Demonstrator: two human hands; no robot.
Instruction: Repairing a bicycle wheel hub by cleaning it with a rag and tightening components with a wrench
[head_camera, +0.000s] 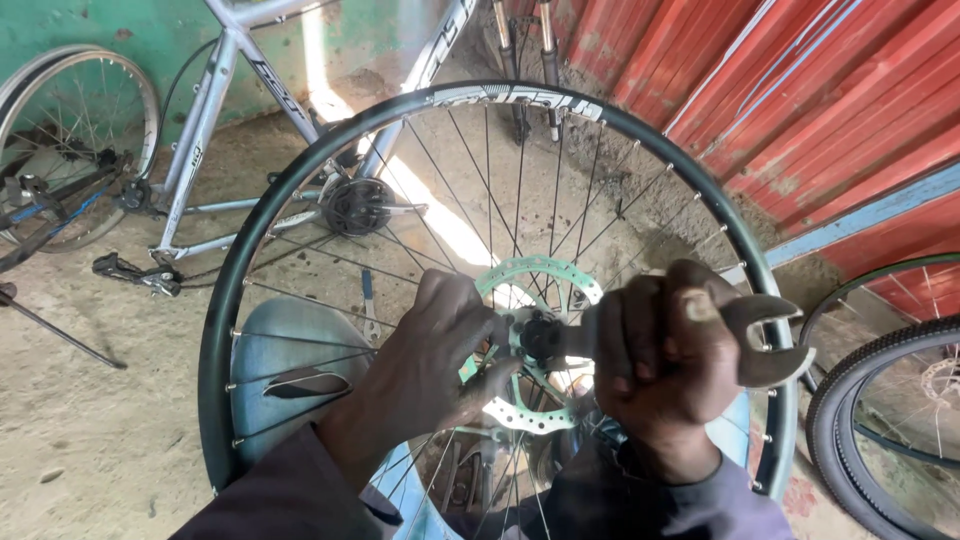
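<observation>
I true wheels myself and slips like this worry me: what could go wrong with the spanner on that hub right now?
The right hand grips the spanner mid-shaft, its far end on the hub nut; if it slips, knuckles could hit the disc rotor or spokes. The left hand has fingers beside the rotor's edge, so a sudden turn might nick them. The rim rests only on a knee and may shift.

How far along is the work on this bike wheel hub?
Done: the wheel is off the bike and bare of tyre, propped on the person's lap. In hand: the right hand holds a spanner set on the hub nut, while the left hand steadies the hub beside the green brake disc. Left: the nut sits on the axle, disc attached.
</observation>
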